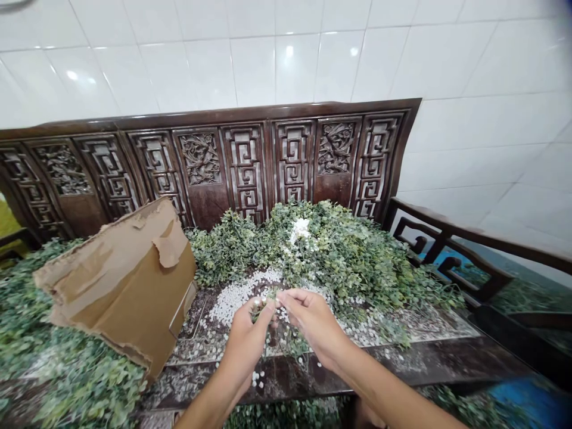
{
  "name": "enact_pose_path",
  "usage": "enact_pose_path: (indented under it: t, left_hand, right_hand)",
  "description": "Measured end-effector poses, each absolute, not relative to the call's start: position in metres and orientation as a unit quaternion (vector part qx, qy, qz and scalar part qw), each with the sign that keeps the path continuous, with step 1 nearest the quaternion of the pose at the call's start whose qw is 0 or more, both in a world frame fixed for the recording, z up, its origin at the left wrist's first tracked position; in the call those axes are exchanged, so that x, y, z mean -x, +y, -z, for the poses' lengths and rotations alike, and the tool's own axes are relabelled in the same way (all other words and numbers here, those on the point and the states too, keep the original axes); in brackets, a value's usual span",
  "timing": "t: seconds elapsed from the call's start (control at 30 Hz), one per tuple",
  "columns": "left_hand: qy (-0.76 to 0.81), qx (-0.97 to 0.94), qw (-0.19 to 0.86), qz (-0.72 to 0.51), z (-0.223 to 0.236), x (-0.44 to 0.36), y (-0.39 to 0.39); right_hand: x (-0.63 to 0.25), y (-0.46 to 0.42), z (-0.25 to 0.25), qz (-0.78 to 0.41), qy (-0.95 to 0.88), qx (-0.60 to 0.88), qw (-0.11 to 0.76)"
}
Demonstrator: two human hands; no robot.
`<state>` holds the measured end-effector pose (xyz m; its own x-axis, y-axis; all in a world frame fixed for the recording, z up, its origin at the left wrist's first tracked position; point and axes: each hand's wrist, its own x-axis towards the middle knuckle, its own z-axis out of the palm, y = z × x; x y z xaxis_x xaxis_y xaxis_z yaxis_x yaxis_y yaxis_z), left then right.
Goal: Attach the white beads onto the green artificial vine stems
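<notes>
The left hand (pixel 248 328) and right hand (pixel 315 322) together pinch a small green sprig (pixel 271 294) above a carved dark-wood desk (pixel 402 361). Around them: scattered white pellets (pixel 229 302), heaped leafy stems (pixel 361 256), torn cardboard (pixel 138 292) at left, white wall tiles (pixel 473 125) behind.

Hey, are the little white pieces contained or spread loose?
Spread loose: the white pieces lie scattered across the bench, with some on the greenery.
</notes>
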<state>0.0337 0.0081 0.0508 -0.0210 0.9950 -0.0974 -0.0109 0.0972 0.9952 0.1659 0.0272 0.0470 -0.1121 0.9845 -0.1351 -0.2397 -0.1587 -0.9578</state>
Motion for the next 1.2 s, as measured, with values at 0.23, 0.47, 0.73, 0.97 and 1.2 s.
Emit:
enact_pose_path:
  t: [0.23, 0.47, 0.73, 0.97, 1.2]
  left_hand:
    - [0.541, -0.484, 0.489, -0.484, -0.045, -0.034, 0.01]
    - [0.54, -0.474, 0.486, -0.497, -0.049, -0.034, 0.01]
    - [0.553, -0.468, 0.482, -0.493, -0.052, -0.035, 0.008]
    - [0.556, -0.489, 0.481, -0.469, -0.049, -0.034, 0.008]
    - [0.551, -0.469, 0.494, -0.482, -0.047, -0.034, 0.009]
  right_hand:
    - [-0.166, 0.024, -0.056, -0.6, -0.438, 0.466, 0.481]
    - [-0.167, 0.022, -0.061, -0.574, -0.481, 0.462, 0.475]
    - [-0.161, 0.021, -0.053, -0.623, -0.385, 0.463, 0.499]
    - [-0.16, 0.019, -0.052, -0.62, -0.372, 0.475, 0.502]
    - [-0.161, 0.018, -0.055, -0.622, -0.386, 0.465, 0.497]
